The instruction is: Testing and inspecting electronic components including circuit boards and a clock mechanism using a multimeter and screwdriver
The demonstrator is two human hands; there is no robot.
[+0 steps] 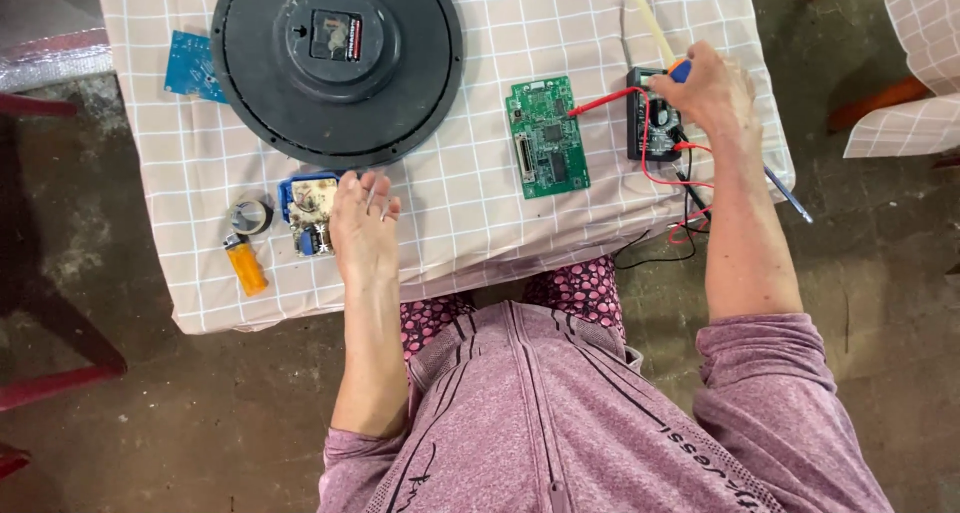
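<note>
While lying crosswise, red probe [605,101] tip toward green board [547,137], right hand [712,91] gripping.

The surface [470,208] is covered by a beige checked cloth. On it are laid a round black clock [337,65] face down, a blue circuit board [190,68] at its left, a green circuit board [547,138], a black multimeter [652,128] with red leads [660,168], a small blue-cased board [309,211], a tape roll [250,216] and an orange lighter [245,266].
</note>
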